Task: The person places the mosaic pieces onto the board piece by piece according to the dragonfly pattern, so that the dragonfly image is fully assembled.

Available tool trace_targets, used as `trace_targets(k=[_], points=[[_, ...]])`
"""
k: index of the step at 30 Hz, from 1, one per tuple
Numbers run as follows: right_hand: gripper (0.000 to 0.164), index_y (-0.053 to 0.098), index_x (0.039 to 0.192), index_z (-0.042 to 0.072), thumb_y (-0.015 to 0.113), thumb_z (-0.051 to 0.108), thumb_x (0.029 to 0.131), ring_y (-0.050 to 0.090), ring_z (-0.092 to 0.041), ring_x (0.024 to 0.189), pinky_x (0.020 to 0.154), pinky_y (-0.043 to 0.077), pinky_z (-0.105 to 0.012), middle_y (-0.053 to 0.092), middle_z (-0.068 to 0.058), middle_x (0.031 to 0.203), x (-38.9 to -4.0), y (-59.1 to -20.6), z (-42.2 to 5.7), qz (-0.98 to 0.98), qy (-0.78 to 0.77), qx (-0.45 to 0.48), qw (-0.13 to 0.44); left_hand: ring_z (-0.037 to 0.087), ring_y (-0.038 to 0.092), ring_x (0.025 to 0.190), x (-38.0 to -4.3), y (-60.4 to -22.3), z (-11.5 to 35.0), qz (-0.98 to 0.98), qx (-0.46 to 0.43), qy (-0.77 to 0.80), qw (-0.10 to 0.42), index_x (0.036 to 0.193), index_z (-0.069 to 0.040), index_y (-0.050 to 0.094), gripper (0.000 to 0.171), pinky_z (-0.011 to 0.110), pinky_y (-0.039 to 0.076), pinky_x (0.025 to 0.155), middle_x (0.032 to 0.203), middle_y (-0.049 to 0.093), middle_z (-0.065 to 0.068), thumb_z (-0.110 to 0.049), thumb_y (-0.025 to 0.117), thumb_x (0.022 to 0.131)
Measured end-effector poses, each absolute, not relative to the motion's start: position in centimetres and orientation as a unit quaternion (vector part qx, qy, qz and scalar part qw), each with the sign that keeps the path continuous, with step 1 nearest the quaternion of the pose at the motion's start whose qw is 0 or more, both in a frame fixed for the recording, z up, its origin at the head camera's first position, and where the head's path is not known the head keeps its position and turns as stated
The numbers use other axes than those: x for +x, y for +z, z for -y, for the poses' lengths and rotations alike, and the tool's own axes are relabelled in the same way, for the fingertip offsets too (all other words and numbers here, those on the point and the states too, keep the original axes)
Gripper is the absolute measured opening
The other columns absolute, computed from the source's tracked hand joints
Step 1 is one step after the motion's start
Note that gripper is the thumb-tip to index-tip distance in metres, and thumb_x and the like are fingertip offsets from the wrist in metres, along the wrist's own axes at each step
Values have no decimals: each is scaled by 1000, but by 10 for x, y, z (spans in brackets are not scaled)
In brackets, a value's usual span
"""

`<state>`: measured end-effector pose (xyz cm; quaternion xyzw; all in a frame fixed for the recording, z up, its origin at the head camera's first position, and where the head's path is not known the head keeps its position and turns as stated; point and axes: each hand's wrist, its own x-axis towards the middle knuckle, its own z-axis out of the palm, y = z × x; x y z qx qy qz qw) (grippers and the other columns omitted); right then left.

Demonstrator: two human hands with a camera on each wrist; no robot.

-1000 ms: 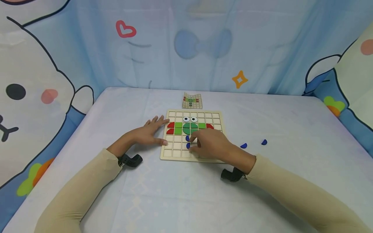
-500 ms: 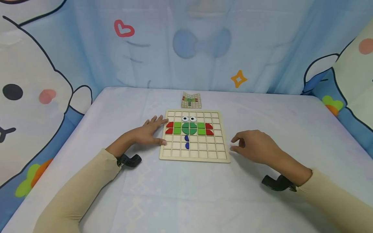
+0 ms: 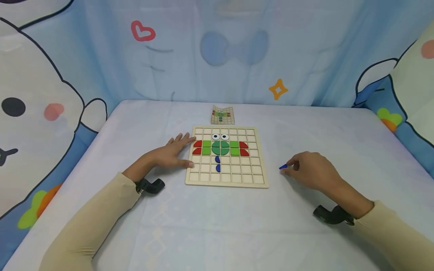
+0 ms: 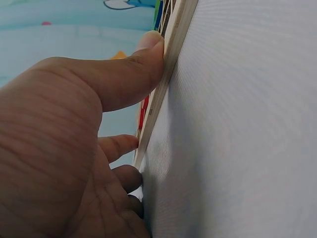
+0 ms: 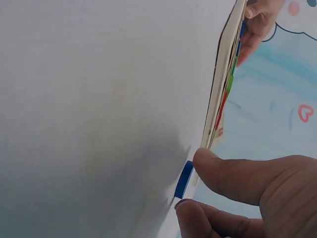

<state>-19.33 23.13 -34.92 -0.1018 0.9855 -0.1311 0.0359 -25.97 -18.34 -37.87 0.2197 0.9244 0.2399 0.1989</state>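
A wooden grid board (image 3: pixel 237 178) lies flat on the table. In it sit red quarter-round pieces (image 3: pixel 243 152), green squares (image 3: pixel 206 151), a dark green disc (image 3: pixel 220 148) of quarter pieces, two eye pieces (image 3: pixel 224 137) and two blue half-round pieces (image 3: pixel 218 168) in one column. My left hand (image 3: pixel 168 155) rests at the board's left edge, fingers spread, thumb and index finger touching the rim. Right of the board, my right hand (image 3: pixel 312 170) pinches a blue half-round piece (image 5: pixel 184 179) between thumb and index finger, close to the table. A bit of dark blue shows at the index fingertip.
Behind the board lies a small pattern card (image 3: pixel 222 115) with a curled top edge. A white cloth (image 3: pixel 203 226) covers the table, and a printed blue curtain (image 3: pixel 183 67) hangs behind. Dark wrist mounts (image 3: pixel 333 215) sit below both hands.
My right hand has moved from the board to its right and now pinches a blue half-round piece that lay on the table. My left hand has stayed in place.
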Motion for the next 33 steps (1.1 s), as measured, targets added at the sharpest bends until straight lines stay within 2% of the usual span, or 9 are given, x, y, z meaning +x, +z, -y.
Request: trace_targets(k=[10, 20, 24, 33], points=[[34, 76, 96, -2, 76, 29, 83, 52, -13, 55, 46, 40, -27, 65, -1, 65, -198, -349, -220, -988, -115, -102, 32, 34, -13, 153, -259, -380, 184, -924, 222, 244, 194, 160, -19, 12, 95, 53, -7, 124, 167, -4, 14, -46, 68, 89], [26, 75, 93, 0, 77, 24, 83, 49, -11, 54, 47, 39, -25, 62, 1, 66, -201, -350, -216, -986, -102, -130, 22, 33, -13, 154, -259, -379, 184, -926, 220, 238, 193, 160, -19, 12, 94, 52, -7, 124, 167, -4, 13, -47, 68, 89], [19, 74, 88, 2, 75, 21, 85, 50, -12, 55, 49, 40, -26, 62, 1, 66, -205, -352, -217, -982, -117, -144, 36, 32, -13, 154, -259, -379, 184, -926, 218, 237, 196, 160, -20, 12, 95, 52, -7, 124, 167, -5, 13, -47, 68, 89], [31, 70, 102, 2, 78, 25, 83, 55, -14, 61, 53, 44, -27, 68, -4, 78, -216, -343, -221, -982, -113, -136, 66, 33, -14, 153, -259, -379, 184, -924, 223, 242, 194, 160, -19, 12, 95, 52, -7, 124, 167, -5, 14, -47, 68, 89]])
